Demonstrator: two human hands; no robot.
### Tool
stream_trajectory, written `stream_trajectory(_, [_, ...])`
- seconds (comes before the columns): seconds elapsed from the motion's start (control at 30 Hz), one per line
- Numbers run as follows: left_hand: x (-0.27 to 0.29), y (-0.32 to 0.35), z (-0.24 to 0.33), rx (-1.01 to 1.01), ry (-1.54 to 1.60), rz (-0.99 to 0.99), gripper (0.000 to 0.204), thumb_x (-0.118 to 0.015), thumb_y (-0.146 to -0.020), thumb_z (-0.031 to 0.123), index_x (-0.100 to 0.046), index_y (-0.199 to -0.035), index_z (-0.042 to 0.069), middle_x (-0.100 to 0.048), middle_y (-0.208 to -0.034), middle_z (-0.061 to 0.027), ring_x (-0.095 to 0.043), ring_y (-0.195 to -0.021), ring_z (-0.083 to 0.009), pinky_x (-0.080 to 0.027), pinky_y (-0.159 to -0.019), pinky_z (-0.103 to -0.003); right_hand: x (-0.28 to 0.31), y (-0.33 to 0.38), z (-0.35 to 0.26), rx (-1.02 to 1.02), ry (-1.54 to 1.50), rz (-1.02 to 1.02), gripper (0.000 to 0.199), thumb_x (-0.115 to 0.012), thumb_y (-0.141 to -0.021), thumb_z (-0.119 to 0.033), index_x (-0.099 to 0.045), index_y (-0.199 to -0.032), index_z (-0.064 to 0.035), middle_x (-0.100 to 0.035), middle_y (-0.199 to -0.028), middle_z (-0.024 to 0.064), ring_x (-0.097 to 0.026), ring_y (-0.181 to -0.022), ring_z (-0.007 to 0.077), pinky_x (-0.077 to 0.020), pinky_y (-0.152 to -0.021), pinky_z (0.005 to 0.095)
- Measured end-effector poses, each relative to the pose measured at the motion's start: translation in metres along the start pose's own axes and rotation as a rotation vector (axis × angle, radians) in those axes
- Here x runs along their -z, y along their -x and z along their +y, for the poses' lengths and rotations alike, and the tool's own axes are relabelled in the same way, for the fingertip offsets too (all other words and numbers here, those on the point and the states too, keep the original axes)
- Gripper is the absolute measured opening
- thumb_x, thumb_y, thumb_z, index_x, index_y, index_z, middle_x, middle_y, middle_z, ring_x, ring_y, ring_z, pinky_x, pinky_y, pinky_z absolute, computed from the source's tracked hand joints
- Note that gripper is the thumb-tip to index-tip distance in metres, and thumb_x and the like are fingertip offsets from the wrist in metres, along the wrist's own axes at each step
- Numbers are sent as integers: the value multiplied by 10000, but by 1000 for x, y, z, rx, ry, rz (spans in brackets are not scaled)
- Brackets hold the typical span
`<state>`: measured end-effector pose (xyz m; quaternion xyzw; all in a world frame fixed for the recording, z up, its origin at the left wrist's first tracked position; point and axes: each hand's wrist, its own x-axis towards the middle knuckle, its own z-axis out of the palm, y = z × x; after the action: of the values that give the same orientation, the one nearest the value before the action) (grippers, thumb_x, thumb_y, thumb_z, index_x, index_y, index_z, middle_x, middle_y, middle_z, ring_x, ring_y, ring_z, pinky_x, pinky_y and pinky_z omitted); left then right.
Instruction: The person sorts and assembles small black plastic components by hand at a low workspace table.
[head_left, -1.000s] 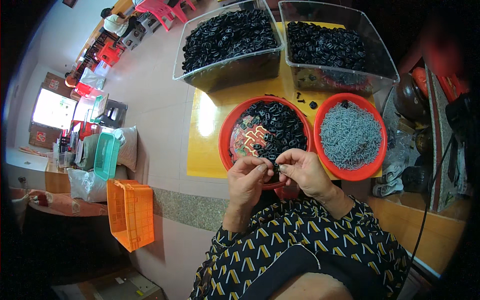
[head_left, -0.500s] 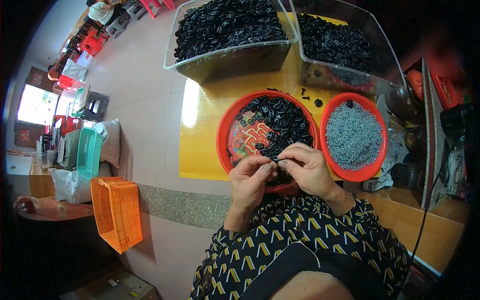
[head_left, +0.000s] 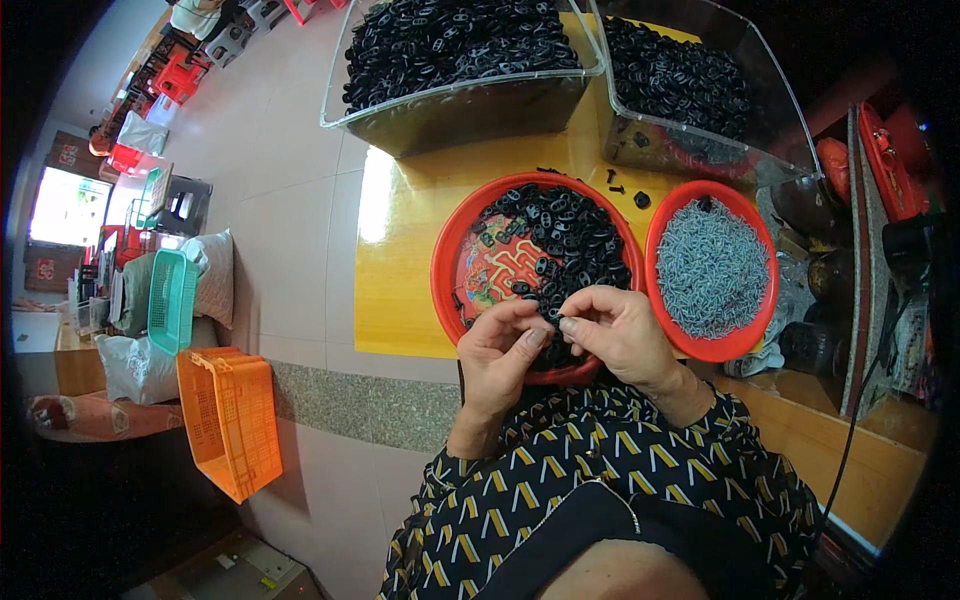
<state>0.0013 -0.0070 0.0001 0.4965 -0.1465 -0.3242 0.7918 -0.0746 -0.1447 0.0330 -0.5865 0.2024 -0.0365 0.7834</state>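
Black parts point(head_left: 585, 225), small ovals with paired holes, loose, heaped at mixed angles in the red bowl point(head_left: 447, 245) before you, thick on your right, sparse on your left, some overlapping others.

The yellow table point(head_left: 400, 300) is smooth and glossy — white glare sits near its left edge. Toward its far edge, the tubs point(head_left: 480, 120) look like clear, shiny plastic. Toward its near edge, the basins point(head_left: 655, 265) are smooth red plastic, holding satin-finished black plastic pieces point(head_left: 590, 235) and — nearer the right edge — grey metal screws point(head_left: 712, 265).
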Motion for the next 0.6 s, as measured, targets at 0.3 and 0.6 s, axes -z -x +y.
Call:
stream_trajectory(0.3, [-3, 2, 1, -54, -96, -26, 287, -575, -766, -16, -490, -1040, -34, -563, -866, -58, -527, -804, -101, -424, -725, -218, -6, 8, 2, 47, 53, 61, 111, -556, -764, 14, -553, -875, 17, -552, -732, 8, -529, -619, 42, -444, -529, 162])
stream_trajectory(0.6, [-7, 4, 4, -122, -278, -4, 242, -563, -763, -29, -518, -1002, -29, -561, -835, -39, -528, -762, -90, -425, -690, -202, -8, 11, 2, 168, 280, 115, 67, -579, -734, -5, -575, -797, 21, -556, -707, 23, -503, -602, 27, -418, -500, 181])
